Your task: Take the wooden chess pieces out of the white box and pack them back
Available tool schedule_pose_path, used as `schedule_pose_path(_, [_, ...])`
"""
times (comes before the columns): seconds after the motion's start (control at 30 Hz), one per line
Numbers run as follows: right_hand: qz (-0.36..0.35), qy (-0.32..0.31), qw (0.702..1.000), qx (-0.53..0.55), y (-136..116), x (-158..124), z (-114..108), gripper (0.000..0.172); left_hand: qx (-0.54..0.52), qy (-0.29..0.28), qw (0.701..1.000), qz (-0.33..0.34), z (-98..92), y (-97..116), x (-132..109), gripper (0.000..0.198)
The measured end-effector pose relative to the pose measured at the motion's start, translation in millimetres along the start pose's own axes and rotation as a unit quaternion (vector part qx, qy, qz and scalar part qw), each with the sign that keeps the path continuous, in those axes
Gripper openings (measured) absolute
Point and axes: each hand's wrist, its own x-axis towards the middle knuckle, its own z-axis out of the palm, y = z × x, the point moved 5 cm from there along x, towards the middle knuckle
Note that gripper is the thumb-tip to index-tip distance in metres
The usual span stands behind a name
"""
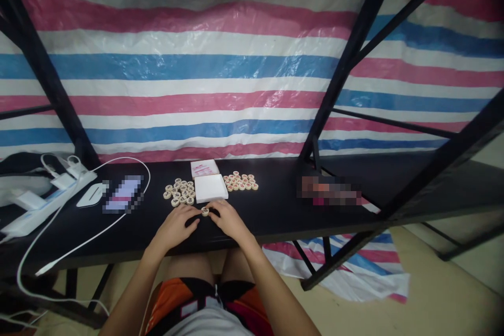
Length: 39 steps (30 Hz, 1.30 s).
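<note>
Both my hands rest on the black table near its front edge. A round wooden game piece lies between them, with the fingertips of my left hand and my right hand touching it from either side. Just beyond it sits a white box, and a white lid with red print lies behind that. A cluster of several round pieces lies left of the box. Another group of several pieces lies to its right.
A white power strip with plugs and a white cable occupy the table's left end, beside a white mouse-like object. Black metal frame bars rise behind and right. A striped tarp hangs at the back.
</note>
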Motion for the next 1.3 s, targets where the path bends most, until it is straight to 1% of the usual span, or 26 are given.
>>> schedule_pose_path(0.1, [-0.011,0.003,0.999,-0.042,-2,0,0,0.016,-0.004,0.009,1.000,-0.008,-1.9,2,0,0.023])
schedule_pose_path(0.3, [-0.032,-0.047,0.994,-0.089,-7,-1,3,0.016,-0.001,0.008,1.000,-0.016,-1.1,2,-1,0.013])
schedule_pose_path(0.47, [-0.045,-0.066,0.992,-0.096,-11,-3,3,0.017,-0.013,0.003,1.000,-0.012,-0.5,5,3,0.012])
schedule_pose_path(0.57, [-0.031,-0.061,0.994,-0.087,-10,-2,3,0.017,-0.022,0.005,0.999,-0.027,-0.3,3,0,0.014])
schedule_pose_path(0.67, [-0.015,-0.047,0.996,-0.077,-7,-2,2,0.018,0.006,0.027,0.997,-0.073,-6.6,-12,-15,0.017])
schedule_pose_path(0.8, [-0.007,-0.036,0.997,-0.065,-4,-2,2,0.017,0.098,0.064,0.982,-0.152,-28.2,-50,-43,0.019])
schedule_pose_path(0.87, [-0.006,-0.033,0.998,-0.058,-4,-2,1,0.016,0.127,0.080,0.972,-0.183,-39.3,-68,-47,0.023])
schedule_pose_path(0.93, [-0.007,-0.027,0.998,-0.051,-4,-2,1,0.016,0.131,0.077,0.968,-0.200,-44.8,-80,-44,0.027])
schedule_pose_path(1.03, [-0.009,-0.021,0.999,-0.046,-4,-2,0,0.016,0.123,0.052,0.969,-0.207,-43.8,-85,-30,0.031])
schedule_pose_path(1.17, [-0.006,-0.020,0.999,-0.042,-4,-3,0,0.015,0.114,0.032,0.971,-0.206,-38.3,-82,-21,0.033])
schedule_pose_path(1.23, [-0.002,-0.019,0.999,-0.041,-4,-3,0,0.015,0.114,0.038,0.970,-0.212,-37.1,-81,-23,0.035])
schedule_pose_path(1.3, [0.001,-0.017,0.999,-0.043,-4,-3,-1,0.015,0.110,0.060,0.968,-0.217,-36.7,-79,-26,0.038])
